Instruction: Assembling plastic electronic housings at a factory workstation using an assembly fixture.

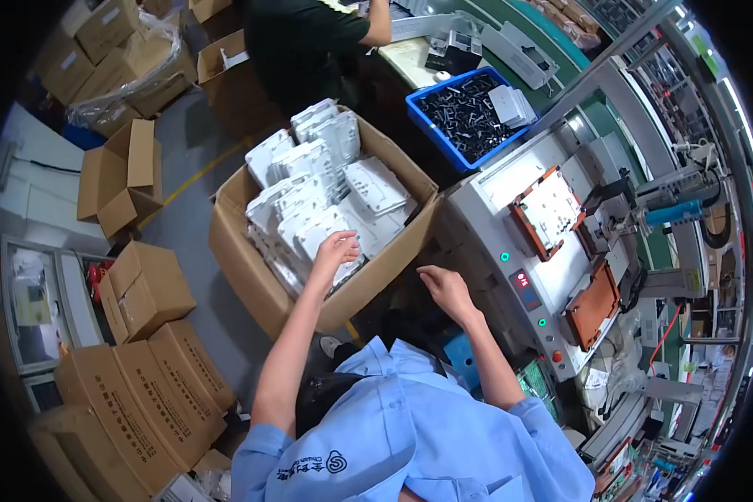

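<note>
Stacked cardboard boxes (134, 393) are seen at the near left, on the floor.

The left hand (335, 248) is reached into the open carton (251, 268); its fingers are curled over a white plastic part (322, 227) in the near row of the packed parts (contact seems made, though a firm hold cannot be told).

The right hand (445, 289) is held loosely open and empty, just beside the carton's near right corner, apart from the parts.

The step in hand is judged to be picking one part from the carton.

Farther right, the grey machine (527, 251) with its brown fixtures (594, 305) is seen.

Next, a firm pinch and a straight lift would be called for, so neighbouring parts are not dragged out.
</note>
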{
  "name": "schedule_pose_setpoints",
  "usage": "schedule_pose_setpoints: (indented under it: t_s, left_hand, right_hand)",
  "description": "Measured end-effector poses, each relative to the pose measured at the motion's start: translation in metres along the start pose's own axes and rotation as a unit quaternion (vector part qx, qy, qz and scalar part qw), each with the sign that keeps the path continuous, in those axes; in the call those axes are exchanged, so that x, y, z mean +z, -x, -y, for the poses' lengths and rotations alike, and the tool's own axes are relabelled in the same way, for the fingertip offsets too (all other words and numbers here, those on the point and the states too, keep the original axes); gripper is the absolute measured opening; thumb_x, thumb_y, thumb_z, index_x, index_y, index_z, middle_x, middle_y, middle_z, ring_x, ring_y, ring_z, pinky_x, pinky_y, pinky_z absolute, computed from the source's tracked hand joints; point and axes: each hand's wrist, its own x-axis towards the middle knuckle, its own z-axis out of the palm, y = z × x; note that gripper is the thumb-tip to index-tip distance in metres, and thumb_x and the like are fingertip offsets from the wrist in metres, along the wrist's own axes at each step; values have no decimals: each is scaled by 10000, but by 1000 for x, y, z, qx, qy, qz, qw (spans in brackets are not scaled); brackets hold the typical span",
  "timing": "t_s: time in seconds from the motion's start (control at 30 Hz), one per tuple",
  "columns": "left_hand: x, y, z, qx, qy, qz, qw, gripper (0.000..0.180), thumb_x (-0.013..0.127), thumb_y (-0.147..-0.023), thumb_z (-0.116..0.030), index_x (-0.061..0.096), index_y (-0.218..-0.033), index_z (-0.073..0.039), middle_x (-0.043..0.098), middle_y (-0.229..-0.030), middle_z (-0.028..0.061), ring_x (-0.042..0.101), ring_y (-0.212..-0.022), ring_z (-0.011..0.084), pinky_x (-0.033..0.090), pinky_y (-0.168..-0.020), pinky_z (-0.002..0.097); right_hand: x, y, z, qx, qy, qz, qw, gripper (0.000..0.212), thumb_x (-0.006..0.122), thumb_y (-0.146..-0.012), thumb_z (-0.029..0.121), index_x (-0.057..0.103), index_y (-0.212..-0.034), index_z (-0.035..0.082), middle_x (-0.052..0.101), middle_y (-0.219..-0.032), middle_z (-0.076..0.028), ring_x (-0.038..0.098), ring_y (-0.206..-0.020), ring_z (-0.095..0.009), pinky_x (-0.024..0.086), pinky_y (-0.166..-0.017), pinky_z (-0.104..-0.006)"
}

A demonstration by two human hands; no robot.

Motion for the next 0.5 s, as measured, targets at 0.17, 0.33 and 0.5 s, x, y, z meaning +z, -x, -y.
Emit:
schedule_pose_setpoints:
  t_s: [0.17, 0.33, 0.5]
  left_hand:
    - [49, -106, 29, -63, -132, -127, 981, 530, 588, -912, -402, 503, -1228, 14, 621, -1018, 139, 630, -799, 201, 524, -700, 348]
    - [-21, -192, 113, -34, -378, -319, 868, 537, 566, -881, -416, 584, -1050, 94, 639, -974, 300, 589, -942, 487, 465, -830, 506]
    - [-1, -233, 94, 23, -457, -206, 865, 424, 597, -872, -327, 661, -928, 88, 663, -934, 278, 630, -883, 446, 481, -806, 498]
  right_hand:
    - [-30, -7, -40, -38, 4, -20, 999, 203, 585, -904, 162, 667, -1044, 41, 676, -1004, -163, 644, -926, -342, 512, -798, -408]
    - [-34, -5, -48, -96, -37, 15, 995, 199, 583, -890, 139, 653, -1064, 72, 674, -969, -136, 640, -907, -326, 517, -774, -413]
    - [-75, 9, -55, -22, -70, -141, 987, 208, 591, -901, 163, 663, -1089, 111, 664, -879, -105, 632, -835, -312, 506, -739, -400]
